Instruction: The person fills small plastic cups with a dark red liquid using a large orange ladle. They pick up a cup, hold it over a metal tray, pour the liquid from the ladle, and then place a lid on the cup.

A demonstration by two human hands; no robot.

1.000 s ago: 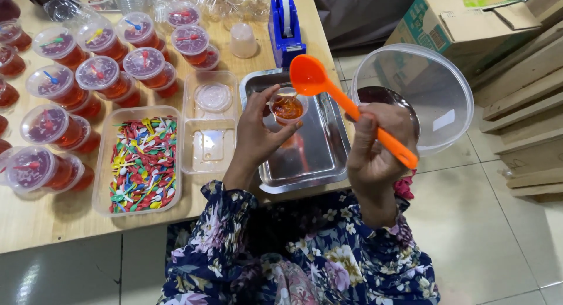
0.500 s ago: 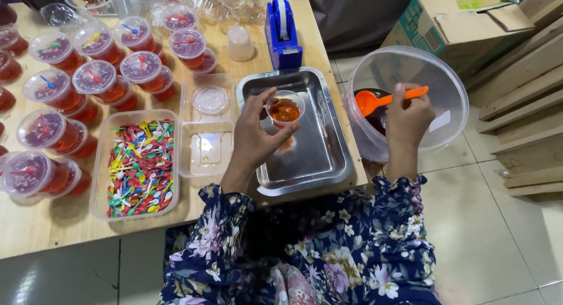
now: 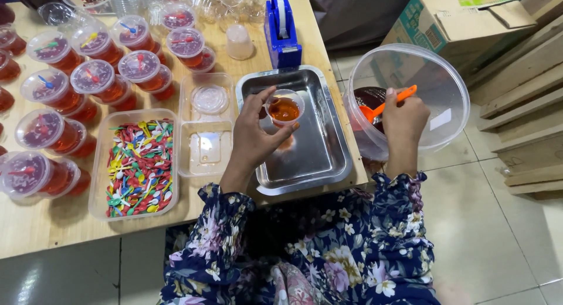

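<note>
Head view, the only one we have.

Our left hand (image 3: 255, 135) grips a small clear cup (image 3: 284, 107), partly filled with red-orange sauce, and holds it over the steel tray (image 3: 316, 158) at the right end of the bench (image 3: 41, 223).

Our right hand (image 3: 404, 114) is clenched on the handle of an orange ladle (image 3: 384, 106). Its bowl is down inside the big clear tub (image 3: 410, 100), which sits off the right edge of the bench, above the floor. Dark red sauce shows at the tub bottom; we can't tell how much.

Progress, as we judge it:
- Done: a batch of lidded sauce cups (image 3: 94, 79) stands across the far left of the bench, each with a small coloured spoon under the lid.
- In hand: the one cup, no lid on it, looks roughly half full.
- Left: sauce remains in the tub, and a cluster of empty clear cups (image 3: 223, 3) waits at the far edge. So more rounds to go, we'd say.

Supplies nearby:
- Clear box of loose coloured mini spoons (image 3: 138, 161), near left.
- Clear compartment box with a lid (image 3: 210, 99) in it, just left of the tray.
- Blue tape dispenser (image 3: 281, 29), just beyond the tray.
- Cardboard box (image 3: 463, 18), far right on the floor.
</note>
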